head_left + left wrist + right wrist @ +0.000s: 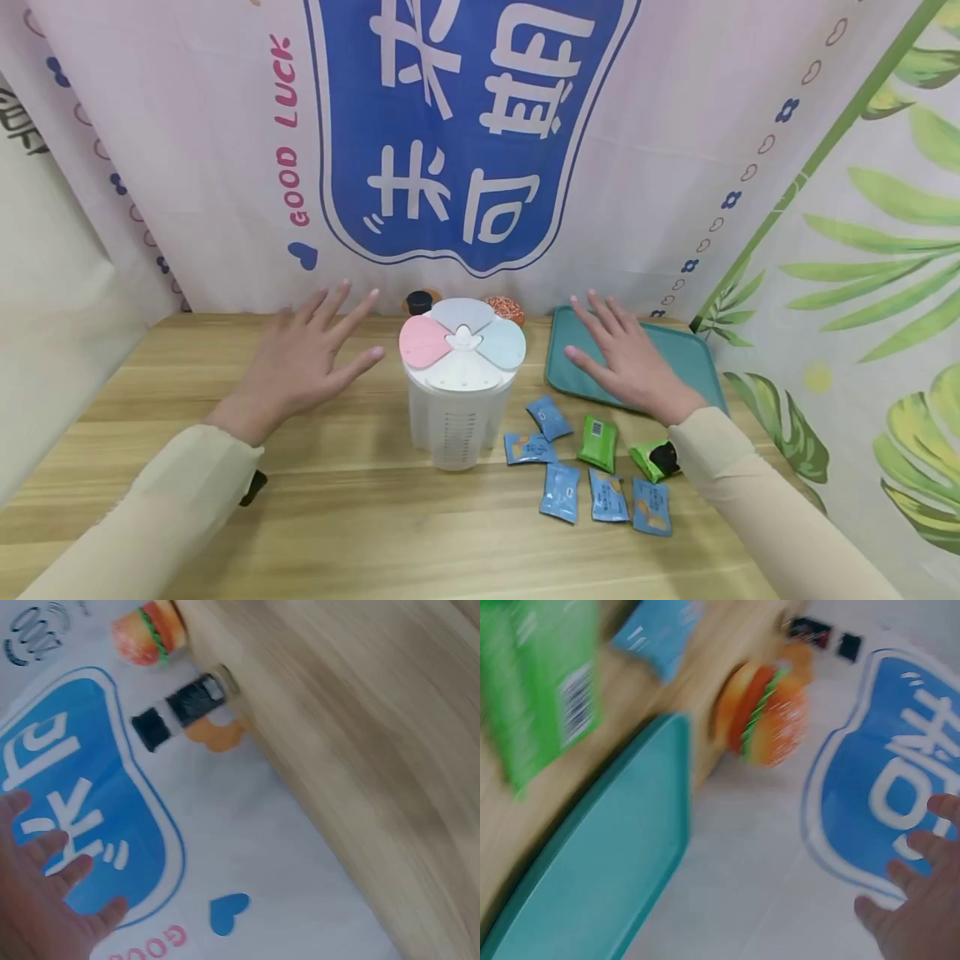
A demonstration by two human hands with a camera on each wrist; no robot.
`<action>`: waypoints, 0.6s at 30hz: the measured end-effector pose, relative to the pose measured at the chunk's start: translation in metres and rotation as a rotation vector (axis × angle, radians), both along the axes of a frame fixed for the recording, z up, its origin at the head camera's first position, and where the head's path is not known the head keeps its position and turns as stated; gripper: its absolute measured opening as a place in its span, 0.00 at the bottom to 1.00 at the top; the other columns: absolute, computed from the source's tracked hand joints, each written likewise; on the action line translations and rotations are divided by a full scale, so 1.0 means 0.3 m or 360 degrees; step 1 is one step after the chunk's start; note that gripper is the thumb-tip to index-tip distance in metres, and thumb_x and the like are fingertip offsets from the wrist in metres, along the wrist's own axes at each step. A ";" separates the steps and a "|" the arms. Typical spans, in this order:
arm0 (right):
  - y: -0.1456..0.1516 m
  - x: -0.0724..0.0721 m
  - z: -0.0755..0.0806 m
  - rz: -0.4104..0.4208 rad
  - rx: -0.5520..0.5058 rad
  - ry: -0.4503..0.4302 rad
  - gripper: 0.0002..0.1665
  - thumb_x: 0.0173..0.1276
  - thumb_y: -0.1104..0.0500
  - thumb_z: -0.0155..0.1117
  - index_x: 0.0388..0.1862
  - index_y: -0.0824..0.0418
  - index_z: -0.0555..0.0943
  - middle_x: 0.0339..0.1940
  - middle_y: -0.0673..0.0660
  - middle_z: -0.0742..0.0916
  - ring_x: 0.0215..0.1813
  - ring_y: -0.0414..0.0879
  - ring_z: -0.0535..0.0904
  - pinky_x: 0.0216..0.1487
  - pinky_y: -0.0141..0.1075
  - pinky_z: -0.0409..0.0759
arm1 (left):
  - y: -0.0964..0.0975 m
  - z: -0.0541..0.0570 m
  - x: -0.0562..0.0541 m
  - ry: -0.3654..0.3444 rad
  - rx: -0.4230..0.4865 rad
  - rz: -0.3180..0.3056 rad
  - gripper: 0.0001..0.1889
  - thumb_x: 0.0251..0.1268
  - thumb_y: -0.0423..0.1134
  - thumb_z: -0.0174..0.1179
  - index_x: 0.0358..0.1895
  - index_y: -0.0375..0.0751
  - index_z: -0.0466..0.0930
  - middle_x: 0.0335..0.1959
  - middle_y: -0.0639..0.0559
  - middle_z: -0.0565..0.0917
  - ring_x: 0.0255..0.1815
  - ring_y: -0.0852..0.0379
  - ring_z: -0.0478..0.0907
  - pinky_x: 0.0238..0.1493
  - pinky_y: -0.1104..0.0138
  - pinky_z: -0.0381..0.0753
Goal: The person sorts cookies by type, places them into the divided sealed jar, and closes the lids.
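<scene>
Both hands are spread with nothing in them. In the head view my left hand (300,358) is left of a translucent white storage container (459,417), apart from it. My right hand (626,354) overlaps a teal tray (686,350) at the back right. The container stands upright, its lid made of pink, pale blue, grey and white petal-shaped flaps. Right of it lie several blue snack packets (559,492) and two green packets (597,442), one partly covered by a black patch. The left wrist view shows my left fingers (71,874) spread before the backdrop.
Behind the container, a dark-capped bottle (187,705) and a toy hamburger (761,712) stand at the back edge of the wooden table (337,517). A printed cloth (225,125) hangs right behind that edge. Leaf-patterned cloth (885,333) borders the right side. A small black object (253,488) shows beside the left sleeve.
</scene>
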State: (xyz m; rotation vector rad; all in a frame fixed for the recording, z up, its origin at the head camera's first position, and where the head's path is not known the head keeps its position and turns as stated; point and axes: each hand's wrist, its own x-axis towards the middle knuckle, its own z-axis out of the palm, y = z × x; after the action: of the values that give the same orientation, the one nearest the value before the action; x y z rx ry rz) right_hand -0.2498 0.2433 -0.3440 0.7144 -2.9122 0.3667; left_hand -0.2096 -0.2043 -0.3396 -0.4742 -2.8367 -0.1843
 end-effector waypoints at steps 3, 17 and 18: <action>-0.035 0.030 0.049 0.0180 -0.0217 -0.0020 0.40 0.84 0.38 0.48 0.88 0.44 0.50 0.90 0.53 0.53 0.90 0.58 0.47 0.87 0.65 0.53 | 0.026 0.026 0.013 0.0075 0.0157 -0.0137 0.38 0.78 0.65 0.48 0.85 0.63 0.52 0.87 0.47 0.58 0.85 0.36 0.57 0.80 0.30 0.60; -0.226 0.162 0.184 0.0906 -0.0607 0.0178 0.20 0.70 0.62 0.73 0.61 0.57 0.86 0.66 0.54 0.87 0.70 0.49 0.81 0.72 0.46 0.83 | 0.143 0.092 0.104 0.0276 0.0585 -0.0821 0.31 0.62 0.44 0.76 0.69 0.49 0.81 0.71 0.50 0.82 0.75 0.45 0.77 0.73 0.46 0.79; -0.233 0.165 0.186 0.0932 -0.0582 0.0170 0.20 0.70 0.62 0.73 0.60 0.56 0.86 0.65 0.54 0.87 0.70 0.49 0.82 0.72 0.45 0.83 | 0.148 0.092 0.106 0.0286 0.0585 -0.0863 0.31 0.59 0.43 0.78 0.68 0.48 0.82 0.70 0.50 0.82 0.74 0.46 0.78 0.72 0.47 0.80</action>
State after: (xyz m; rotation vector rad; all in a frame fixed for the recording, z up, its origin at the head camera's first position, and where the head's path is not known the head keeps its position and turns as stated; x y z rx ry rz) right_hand -0.2001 0.1736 -0.2881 1.4461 -2.3789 0.8533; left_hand -0.1779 -0.1599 -0.3119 -1.0935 -2.3611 -0.7071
